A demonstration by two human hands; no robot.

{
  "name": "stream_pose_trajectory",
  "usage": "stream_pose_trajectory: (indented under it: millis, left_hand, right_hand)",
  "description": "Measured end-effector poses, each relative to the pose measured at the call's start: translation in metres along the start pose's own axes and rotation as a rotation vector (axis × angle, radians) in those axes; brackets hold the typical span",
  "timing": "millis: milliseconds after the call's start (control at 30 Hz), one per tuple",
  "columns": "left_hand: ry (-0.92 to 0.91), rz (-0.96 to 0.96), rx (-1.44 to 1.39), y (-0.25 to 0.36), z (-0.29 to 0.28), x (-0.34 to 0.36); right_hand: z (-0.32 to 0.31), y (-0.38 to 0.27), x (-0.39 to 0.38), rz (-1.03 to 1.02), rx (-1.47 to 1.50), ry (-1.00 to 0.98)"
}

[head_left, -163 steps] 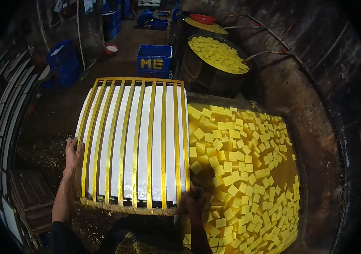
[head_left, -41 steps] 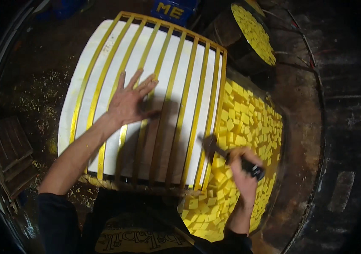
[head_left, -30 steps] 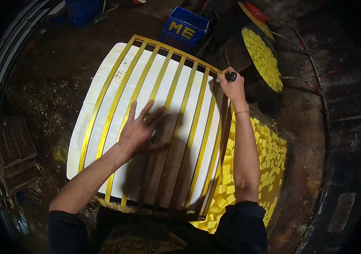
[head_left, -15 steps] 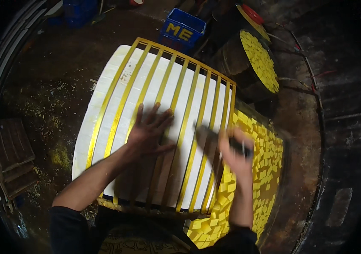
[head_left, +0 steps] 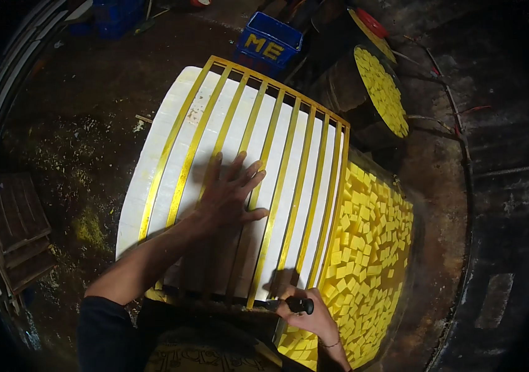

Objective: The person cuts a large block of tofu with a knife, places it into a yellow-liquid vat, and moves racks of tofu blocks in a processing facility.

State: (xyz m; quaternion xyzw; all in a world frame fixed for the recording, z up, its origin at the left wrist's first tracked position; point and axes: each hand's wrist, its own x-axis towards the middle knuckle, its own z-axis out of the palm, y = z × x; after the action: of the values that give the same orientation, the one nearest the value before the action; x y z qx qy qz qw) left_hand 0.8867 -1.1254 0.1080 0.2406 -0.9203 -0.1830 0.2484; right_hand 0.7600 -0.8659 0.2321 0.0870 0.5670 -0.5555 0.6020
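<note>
A broad white slab [head_left: 174, 133], which looks like tofu, lies under a yellow slatted frame [head_left: 289, 87]. My left hand [head_left: 230, 189] rests flat on the slats near the middle, fingers spread. At the near edge of the frame, my right hand [head_left: 311, 316] is closed round a black-handled knife [head_left: 300, 304]. The thin end of the knife points left along the slab's near edge, and little of its blade can be made out. Right beside the frame, many yellow cubes [head_left: 367, 248] fill a large container, close to my right hand.
Beyond the frame stands a blue crate [head_left: 272, 40]. A round tub of yellow pieces [head_left: 381, 90] is at the far right, with a red lid-like disc [head_left: 371, 22] behind it. Wooden boards [head_left: 19, 223] are stacked at the left on a dark, littered floor [head_left: 78, 155].
My right hand has come down from the frame's right side to its near edge, with the knife. The frame, slab and left hand appear slightly further right in the picture.
</note>
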Motion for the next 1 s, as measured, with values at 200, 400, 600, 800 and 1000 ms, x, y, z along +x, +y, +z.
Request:
stream_pose_trajectory:
  millis: [200, 400, 600, 800, 1000]
  left_hand:
    - [0.083, -0.259, 0.16, -0.088, -0.055, 0.005]
    - [-0.008, -0.22, 0.22, -0.122, -0.066, -0.001]
    - [-0.007, -0.256, 0.28, -0.139, -0.065, -0.015]
    - [0.001, -0.264, 0.256, -0.14, -0.062, -0.008]
    - [0.071, -0.22, 0.215, -0.131, -0.067, -0.005]
  right_hand:
    - [0.116, -0.111, 0.095, -1.23, -1.089, -0.055]
    - [0.144, -0.19, 0.197, -1.45, -1.35, 0.233]
    - [0.069, -0.003, 0.054, -0.574, -1.017, 0.013]
    - [0.093, -0.019, 0.034, -0.703, -1.059, -0.129]
    - [0.205, -0.177, 0.21, -1.593, -1.248, 0.114]
